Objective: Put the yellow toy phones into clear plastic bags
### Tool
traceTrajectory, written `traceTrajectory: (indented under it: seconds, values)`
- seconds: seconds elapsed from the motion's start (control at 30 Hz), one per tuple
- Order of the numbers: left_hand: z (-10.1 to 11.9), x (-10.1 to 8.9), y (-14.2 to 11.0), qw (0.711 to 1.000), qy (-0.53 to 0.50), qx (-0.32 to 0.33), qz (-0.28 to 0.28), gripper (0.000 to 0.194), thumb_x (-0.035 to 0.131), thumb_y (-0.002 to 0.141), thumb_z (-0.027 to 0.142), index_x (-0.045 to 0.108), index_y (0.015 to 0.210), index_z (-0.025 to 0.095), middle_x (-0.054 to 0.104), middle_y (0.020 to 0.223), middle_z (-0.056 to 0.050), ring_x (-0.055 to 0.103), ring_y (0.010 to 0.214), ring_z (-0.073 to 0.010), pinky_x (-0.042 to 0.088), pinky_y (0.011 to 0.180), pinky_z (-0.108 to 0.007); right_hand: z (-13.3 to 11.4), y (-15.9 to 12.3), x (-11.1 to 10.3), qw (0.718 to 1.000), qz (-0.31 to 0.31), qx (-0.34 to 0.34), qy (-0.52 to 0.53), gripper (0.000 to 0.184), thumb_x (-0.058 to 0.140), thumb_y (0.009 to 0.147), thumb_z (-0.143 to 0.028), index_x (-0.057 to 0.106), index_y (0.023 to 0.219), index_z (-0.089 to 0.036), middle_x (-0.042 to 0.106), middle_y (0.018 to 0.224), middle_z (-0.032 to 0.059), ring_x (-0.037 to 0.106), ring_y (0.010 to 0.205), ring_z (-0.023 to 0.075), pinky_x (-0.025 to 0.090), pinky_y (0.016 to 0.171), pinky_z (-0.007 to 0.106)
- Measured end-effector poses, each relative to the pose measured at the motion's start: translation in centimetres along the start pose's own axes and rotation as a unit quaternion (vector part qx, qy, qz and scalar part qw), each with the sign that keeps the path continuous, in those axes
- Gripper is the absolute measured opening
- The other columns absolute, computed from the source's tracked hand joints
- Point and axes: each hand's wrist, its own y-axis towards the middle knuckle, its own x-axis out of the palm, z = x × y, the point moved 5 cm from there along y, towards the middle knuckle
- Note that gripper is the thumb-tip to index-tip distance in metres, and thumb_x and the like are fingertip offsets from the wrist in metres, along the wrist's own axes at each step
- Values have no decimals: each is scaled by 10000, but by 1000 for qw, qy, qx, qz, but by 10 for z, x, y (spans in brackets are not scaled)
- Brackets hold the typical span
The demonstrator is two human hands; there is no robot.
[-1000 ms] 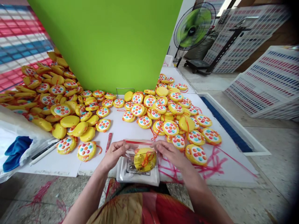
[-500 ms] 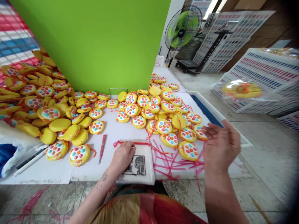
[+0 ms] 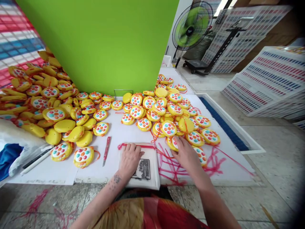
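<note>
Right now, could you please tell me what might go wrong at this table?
The red cutter lies near the left hand, blade showing, so a careless sweep could cause a nick. Toys overlap by the right hand, so lifting one might topple others. Loose pink strips beside the plastic bags could perhaps get caught up.

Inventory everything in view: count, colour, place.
table: one, white, centre
toys: many, mainly yellow, on table
clear bags: one stack, transparent, front centre
cutter: one, red, beside bags
rods: two, black and white, left
ribbons: many, pink, table, floor
cloth: one, blue, left
sheet: one, multicoloured, upper left
panel: one, green, behind toys
fan: one, black-green, back right
scale: one, black, beside fan
crates: several, white, right
tray: one, blue, right floor
left hand: one, bare, on bags
right hand: one, bare, at toy
</note>
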Motion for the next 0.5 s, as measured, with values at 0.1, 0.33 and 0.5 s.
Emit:
traceTrajectory:
  seconds: [0.1,0.33,0.5]
  values:
    - [0,-2,-1,999,-29,12,17,110,521,906,286,548,856,191,582,907,-52,500,876,-234,398,798,-396,3,-1,-6,1000,6,-12,4,570,541,749,-223,436,1303,-138,515,1260,183,522,1133,324,472,926,445]
    - [-2,0,-4,994,-99,39,40,131,445,939,228,529,856,173,590,820,-45,518,784,-206,419,731,-352,13,-3,-28,993,35,17,108,498,462,754,-134,506,1247,-197,609,1134,111,577,1061,274,484,912,432]
    - [-4,4,-4,990,-131,33,44,122,460,930,211,544,1006,167,609,915,-61,539,874,-220,450,782,-368,44,6,-37,888,137,198,392,485,626,723,-277,531,1195,-223,628,1116,67,615,985,235,500,882,421]
